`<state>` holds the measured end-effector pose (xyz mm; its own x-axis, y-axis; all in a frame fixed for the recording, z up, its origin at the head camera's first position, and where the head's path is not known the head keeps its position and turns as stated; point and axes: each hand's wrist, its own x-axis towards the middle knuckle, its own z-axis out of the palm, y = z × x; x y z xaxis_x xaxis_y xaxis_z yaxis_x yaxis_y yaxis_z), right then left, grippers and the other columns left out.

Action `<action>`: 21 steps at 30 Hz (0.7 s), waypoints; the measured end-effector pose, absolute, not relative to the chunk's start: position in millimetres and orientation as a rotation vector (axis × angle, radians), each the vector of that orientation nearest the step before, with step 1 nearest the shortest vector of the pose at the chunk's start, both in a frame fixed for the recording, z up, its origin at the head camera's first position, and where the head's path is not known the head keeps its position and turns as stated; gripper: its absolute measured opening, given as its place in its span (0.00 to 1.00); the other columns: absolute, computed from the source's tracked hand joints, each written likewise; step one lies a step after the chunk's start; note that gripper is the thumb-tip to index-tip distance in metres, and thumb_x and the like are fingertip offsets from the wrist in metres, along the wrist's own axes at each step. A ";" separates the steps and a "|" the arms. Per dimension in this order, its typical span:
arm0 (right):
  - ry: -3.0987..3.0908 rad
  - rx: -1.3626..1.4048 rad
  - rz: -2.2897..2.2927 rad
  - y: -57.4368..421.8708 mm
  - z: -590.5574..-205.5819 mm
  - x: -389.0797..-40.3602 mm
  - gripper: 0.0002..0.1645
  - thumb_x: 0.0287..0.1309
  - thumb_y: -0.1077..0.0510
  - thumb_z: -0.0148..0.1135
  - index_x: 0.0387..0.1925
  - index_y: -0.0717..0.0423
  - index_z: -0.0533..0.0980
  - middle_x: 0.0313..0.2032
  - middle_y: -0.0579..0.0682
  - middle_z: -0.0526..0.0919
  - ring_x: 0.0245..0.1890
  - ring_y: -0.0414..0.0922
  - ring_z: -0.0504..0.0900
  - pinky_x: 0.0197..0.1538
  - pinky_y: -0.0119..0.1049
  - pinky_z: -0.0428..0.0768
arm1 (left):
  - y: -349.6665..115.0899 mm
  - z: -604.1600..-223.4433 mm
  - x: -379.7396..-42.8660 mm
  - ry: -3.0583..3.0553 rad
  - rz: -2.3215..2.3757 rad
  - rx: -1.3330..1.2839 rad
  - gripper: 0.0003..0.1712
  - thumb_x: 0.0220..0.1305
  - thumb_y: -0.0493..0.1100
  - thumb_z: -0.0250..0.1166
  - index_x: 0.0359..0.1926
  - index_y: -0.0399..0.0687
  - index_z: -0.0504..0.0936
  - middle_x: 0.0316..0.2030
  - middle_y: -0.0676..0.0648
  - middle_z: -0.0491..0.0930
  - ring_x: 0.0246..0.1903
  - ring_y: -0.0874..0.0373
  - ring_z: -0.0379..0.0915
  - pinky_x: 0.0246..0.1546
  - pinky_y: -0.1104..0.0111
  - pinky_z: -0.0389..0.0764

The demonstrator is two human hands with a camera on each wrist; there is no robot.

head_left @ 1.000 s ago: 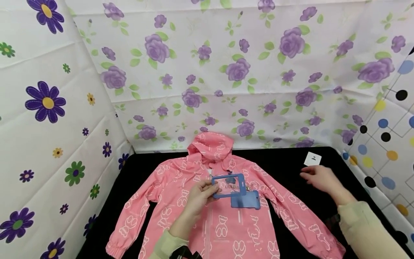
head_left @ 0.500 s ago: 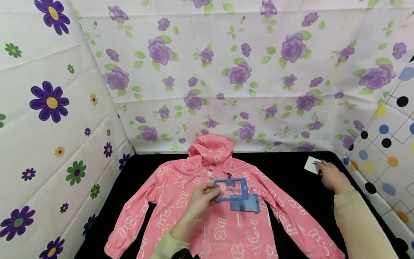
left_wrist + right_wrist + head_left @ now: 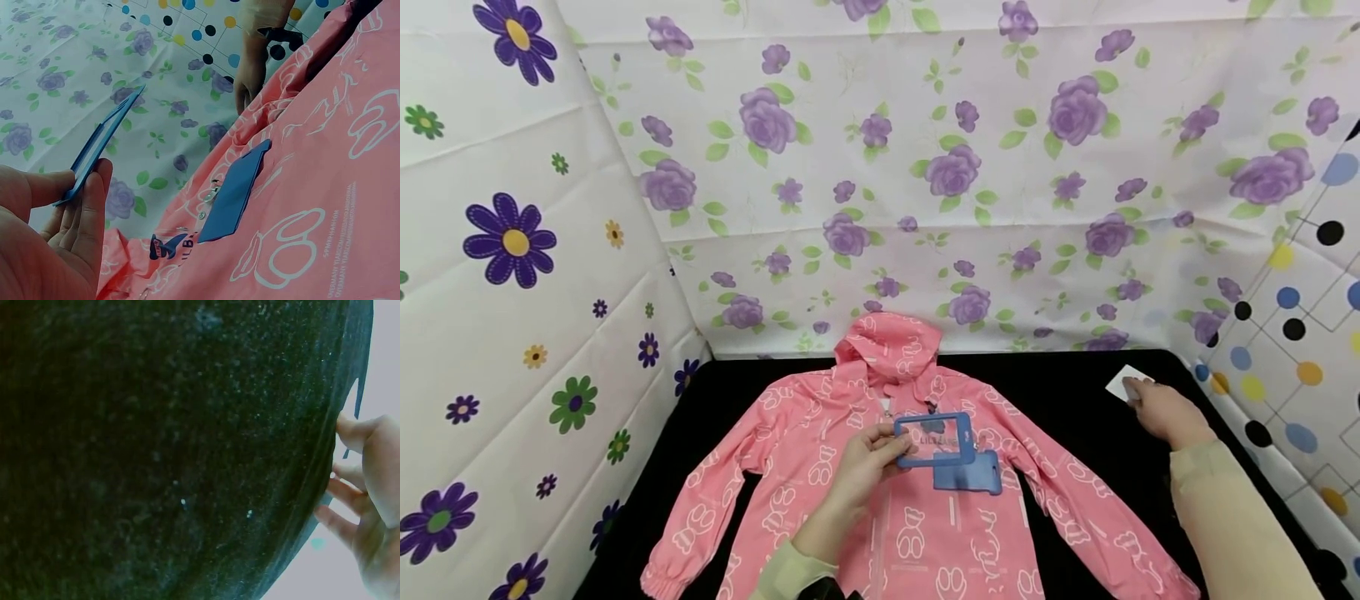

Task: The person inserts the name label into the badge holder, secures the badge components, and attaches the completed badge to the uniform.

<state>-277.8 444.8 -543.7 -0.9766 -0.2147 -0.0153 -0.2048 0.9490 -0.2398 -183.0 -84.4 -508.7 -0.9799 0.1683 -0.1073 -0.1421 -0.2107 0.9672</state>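
My left hand (image 3: 859, 467) pinches a blue rectangular frame with a see-through middle, like part of a badge holder (image 3: 934, 439), between thumb and fingers above the pink jacket. In the left wrist view this frame (image 3: 103, 144) appears nearly edge-on. A solid blue holder piece (image 3: 231, 197) lies on the jacket's chest, with a small metal clip (image 3: 211, 195) beside it. At the far right, my right hand (image 3: 1172, 414) holds a small white card (image 3: 1122, 383) by its near side with thumb and fingertips. The fingers partly cover the card's dark print.
The pink hooded jacket (image 3: 820, 492) with white bear outlines lies spread on a black tabletop (image 3: 1045, 375), one sleeve reaching to the right. Patterned fabric walls (image 3: 880, 167) enclose the table at the back and both sides.
My right hand has moved up and right from beside the white card onto it, and the card has turned slightly. The left hand keeps the blue frame in nearly the same place.
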 end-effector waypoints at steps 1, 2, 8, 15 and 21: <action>3.062 -0.330 -0.372 444.0 -542.7 -278.2 0.25 0.75 0.65 0.56 0.68 0.73 0.71 0.62 0.81 0.74 0.61 0.79 0.73 0.61 0.75 0.73 | -85.5 -508.3 -182.6 1.831 2.305 0.027 0.17 0.74 0.36 0.69 0.56 0.27 0.80 0.40 0.44 0.90 0.39 0.57 0.88 0.41 0.68 0.89; 3.067 -0.330 -0.367 443.6 -542.2 -279.0 0.25 0.74 0.65 0.56 0.68 0.72 0.72 0.60 0.80 0.76 0.60 0.78 0.75 0.60 0.74 0.74 | -86.7 -508.0 -182.1 1.833 2.308 0.023 0.16 0.74 0.36 0.69 0.55 0.27 0.80 0.40 0.44 0.90 0.40 0.57 0.88 0.41 0.68 0.89; 3.098 -0.251 -0.368 442.1 -538.3 -285.3 0.28 0.68 0.72 0.58 0.69 0.65 0.75 0.54 0.74 0.83 0.50 0.71 0.82 0.51 0.71 0.81 | -91.3 -505.0 -181.3 1.839 2.312 0.050 0.17 0.75 0.37 0.68 0.56 0.28 0.79 0.41 0.43 0.89 0.40 0.56 0.88 0.43 0.67 0.90; 3.257 -0.283 -0.318 441.7 -539.0 -283.2 0.22 0.65 0.73 0.62 0.59 0.60 0.84 0.49 0.71 0.84 0.46 0.71 0.80 0.42 0.68 0.82 | -93.2 -501.7 -183.5 1.843 2.312 0.053 0.19 0.75 0.37 0.68 0.58 0.26 0.78 0.40 0.45 0.89 0.39 0.58 0.88 0.44 0.66 0.90; 3.203 -0.377 -0.418 446.6 -544.7 -277.1 0.16 0.72 0.70 0.59 0.57 0.65 0.82 0.61 0.72 0.78 0.59 0.71 0.76 0.53 0.68 0.79 | -94.9 -501.4 -181.5 1.829 2.325 0.045 0.18 0.76 0.35 0.67 0.57 0.25 0.77 0.39 0.46 0.89 0.39 0.59 0.88 0.43 0.67 0.90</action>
